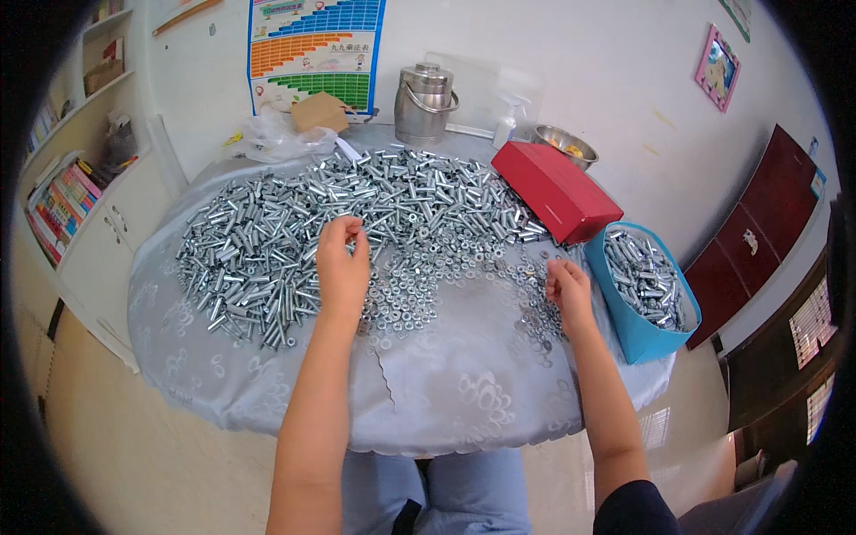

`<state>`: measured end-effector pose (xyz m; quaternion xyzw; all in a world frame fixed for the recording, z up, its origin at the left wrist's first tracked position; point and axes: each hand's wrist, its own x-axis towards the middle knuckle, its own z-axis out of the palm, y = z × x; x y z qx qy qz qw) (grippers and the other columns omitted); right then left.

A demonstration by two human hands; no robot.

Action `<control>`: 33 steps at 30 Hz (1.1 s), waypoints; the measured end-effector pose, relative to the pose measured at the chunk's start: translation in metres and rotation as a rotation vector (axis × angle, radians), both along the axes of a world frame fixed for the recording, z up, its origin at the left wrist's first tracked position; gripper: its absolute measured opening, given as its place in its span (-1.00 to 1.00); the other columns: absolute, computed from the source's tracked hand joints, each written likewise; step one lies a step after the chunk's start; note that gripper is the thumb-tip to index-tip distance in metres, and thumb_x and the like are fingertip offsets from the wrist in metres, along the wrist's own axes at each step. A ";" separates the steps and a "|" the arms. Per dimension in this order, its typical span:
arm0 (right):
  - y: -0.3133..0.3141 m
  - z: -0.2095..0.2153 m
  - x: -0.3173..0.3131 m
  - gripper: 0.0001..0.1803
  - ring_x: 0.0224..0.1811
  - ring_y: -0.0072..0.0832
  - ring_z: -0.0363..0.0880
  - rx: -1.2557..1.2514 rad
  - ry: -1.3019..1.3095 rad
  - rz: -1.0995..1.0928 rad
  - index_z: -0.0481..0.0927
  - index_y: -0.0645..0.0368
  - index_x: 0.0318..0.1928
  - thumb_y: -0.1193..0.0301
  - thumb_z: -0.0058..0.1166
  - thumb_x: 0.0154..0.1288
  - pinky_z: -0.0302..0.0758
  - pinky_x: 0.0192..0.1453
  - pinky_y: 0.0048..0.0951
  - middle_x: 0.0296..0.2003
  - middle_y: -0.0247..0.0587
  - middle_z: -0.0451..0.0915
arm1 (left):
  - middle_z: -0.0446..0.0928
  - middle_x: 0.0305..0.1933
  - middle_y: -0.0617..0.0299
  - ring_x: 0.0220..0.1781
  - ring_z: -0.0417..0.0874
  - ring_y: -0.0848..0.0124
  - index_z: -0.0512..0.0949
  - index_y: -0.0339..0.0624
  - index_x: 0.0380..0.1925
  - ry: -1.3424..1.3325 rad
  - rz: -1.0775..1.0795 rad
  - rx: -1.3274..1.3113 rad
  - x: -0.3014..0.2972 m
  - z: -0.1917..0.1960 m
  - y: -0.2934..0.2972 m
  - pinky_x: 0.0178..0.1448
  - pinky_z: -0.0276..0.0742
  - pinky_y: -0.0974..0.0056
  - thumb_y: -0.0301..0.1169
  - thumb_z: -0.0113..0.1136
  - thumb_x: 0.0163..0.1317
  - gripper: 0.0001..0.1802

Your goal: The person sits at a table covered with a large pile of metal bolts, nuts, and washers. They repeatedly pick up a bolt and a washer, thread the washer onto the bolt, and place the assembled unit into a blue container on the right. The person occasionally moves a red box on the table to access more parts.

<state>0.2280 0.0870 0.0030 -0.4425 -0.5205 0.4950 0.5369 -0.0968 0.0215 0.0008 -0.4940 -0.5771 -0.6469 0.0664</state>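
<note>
A wide heap of silvery metal bolts and sleeves (pixel 254 236) covers the far and left part of the table. My left hand (pixel 342 272) is held over the heap's near side, its fingers curled together; whatever they hold is too small or hidden to make out. Beside it lies a spread of loose nuts (pixel 401 299). My right hand (pixel 569 290) is pinched closed above a scatter of small washers (pixel 533 312), and I cannot make out anything between its fingertips. Close by on the right, a light-blue fabric bin (pixel 637 325) is filled with metal sleeve pieces (pixel 644 281).
A red box (pixel 557 192) sits tilted behind the bin. Along the back are a steel lidded pot (pixel 424 102), a metal bowl (pixel 567 147), a white bottle (pixel 506 127), a clear plastic bag (pixel 278 135) and a cardboard piece (pixel 319 112). A grey patterned cloth (pixel 481 392) covers the table.
</note>
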 end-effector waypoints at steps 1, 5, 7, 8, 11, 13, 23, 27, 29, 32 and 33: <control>-0.003 0.007 -0.004 -0.76 -0.67 -0.70 0.25 -0.002 -0.094 0.004 0.41 0.13 -0.54 0.30 0.09 0.17 0.16 -0.59 -0.64 -0.69 -0.47 0.33 | 0.47 -0.38 0.22 -0.36 0.52 0.45 0.46 -0.28 -0.33 -0.102 -0.056 0.013 0.004 0.001 0.000 -0.22 0.46 0.38 -0.61 0.13 0.03 -0.84; 0.016 0.032 -0.028 -0.76 -0.62 -0.67 0.33 0.192 -0.432 0.089 0.53 0.25 -0.47 0.30 0.10 0.15 0.26 -0.55 -0.62 -0.66 -0.42 0.41 | 0.49 -0.33 0.24 -0.31 0.53 0.51 0.46 -0.27 -0.31 -0.638 -0.385 0.024 0.021 0.007 -0.001 -0.16 0.52 0.39 -0.54 0.19 0.08 -0.83; 0.042 0.037 -0.037 -0.75 -0.57 -0.58 0.43 0.226 -0.564 0.120 0.57 0.27 -0.41 0.29 0.13 0.12 0.35 -0.48 -0.57 -0.62 -0.34 0.48 | 0.51 -0.30 0.20 -0.27 0.56 0.46 0.44 -0.28 -0.29 -0.978 -0.530 0.002 0.034 0.009 -0.003 -0.13 0.58 0.37 -0.53 0.17 0.10 -0.83; 0.055 0.037 -0.040 -0.74 -0.55 -0.54 0.48 0.249 -0.629 0.132 0.59 0.27 -0.38 0.29 0.14 0.10 0.40 -0.44 -0.54 -0.60 -0.29 0.52 | 0.51 -0.29 0.19 -0.26 0.56 0.44 0.44 -0.28 -0.29 -1.052 -0.582 -0.019 0.036 0.007 -0.002 -0.13 0.58 0.37 -0.53 0.16 0.11 -0.83; 0.089 0.026 -0.044 -0.74 -0.43 -0.37 0.57 0.396 -1.016 0.094 0.62 0.20 -0.30 0.29 0.16 0.05 0.46 -0.31 -0.44 -0.50 -0.13 0.59 | 0.52 -0.26 0.14 -0.22 0.58 0.40 0.42 -0.28 -0.28 -1.229 -0.678 -0.093 0.040 0.001 0.002 -0.12 0.58 0.35 -0.54 0.13 0.14 -0.85; 0.101 0.014 -0.050 -0.73 -0.35 -0.30 0.59 0.332 -0.999 0.070 0.63 0.16 -0.26 0.31 0.16 0.01 0.47 -0.22 -0.39 -0.45 -0.06 0.60 | 0.53 -0.27 0.14 -0.22 0.58 0.40 0.42 -0.28 -0.29 -1.268 -0.670 -0.116 0.040 0.000 0.003 -0.12 0.59 0.35 -0.53 0.14 0.14 -0.85; 0.125 -0.009 -0.067 -0.66 -0.27 -0.18 0.59 0.305 -1.067 -0.081 0.60 0.31 -0.33 0.32 0.24 -0.11 0.48 -0.14 -0.31 -0.38 0.05 0.60 | 0.51 -0.27 0.13 -0.21 0.58 0.39 0.38 -0.25 -0.30 -1.314 -0.648 -0.084 0.040 -0.001 0.002 -0.11 0.59 0.33 -0.55 0.13 0.12 -0.83; 0.134 -0.007 -0.066 -0.61 -0.37 -0.23 0.61 0.197 -1.094 -0.078 0.61 0.33 -0.40 0.28 0.33 -0.21 0.50 -0.22 -0.32 -0.46 0.02 0.60 | 0.50 -0.29 0.17 -0.19 0.58 0.39 0.36 -0.26 -0.28 -1.194 -0.586 -0.070 0.043 0.003 -0.001 -0.10 0.60 0.31 -0.55 0.13 0.13 -0.81; 0.136 -0.004 -0.072 -0.60 -0.42 -0.27 0.61 0.081 -1.077 -0.083 0.61 0.33 -0.43 0.27 0.36 -0.25 0.50 -0.26 -0.33 -0.49 -0.02 0.61 | 0.48 -0.27 0.14 -0.20 0.57 0.38 0.35 -0.30 -0.26 -1.264 -0.600 -0.047 0.040 0.001 0.000 -0.10 0.60 0.28 -0.58 0.14 0.10 -0.78; 0.135 0.000 -0.069 -0.60 -0.47 -0.31 0.60 -0.011 -1.042 -0.100 0.62 0.31 -0.46 0.26 0.38 -0.27 0.50 -0.31 -0.37 -0.53 -0.06 0.60 | 0.47 -0.26 0.12 -0.20 0.57 0.38 0.34 -0.32 -0.26 -1.315 -0.617 -0.060 0.035 -0.007 0.006 -0.08 0.59 0.27 -0.59 0.12 0.11 -0.78; 0.140 -0.007 -0.064 -0.61 -0.49 -0.36 0.59 0.070 -1.005 -0.142 0.62 0.31 -0.47 0.25 0.39 -0.27 0.50 -0.33 -0.39 -0.54 -0.05 0.61 | 0.47 -0.26 0.12 -0.19 0.57 0.38 0.34 -0.32 -0.26 -1.311 -0.614 -0.062 0.036 -0.009 0.007 -0.07 0.59 0.27 -0.59 0.12 0.11 -0.78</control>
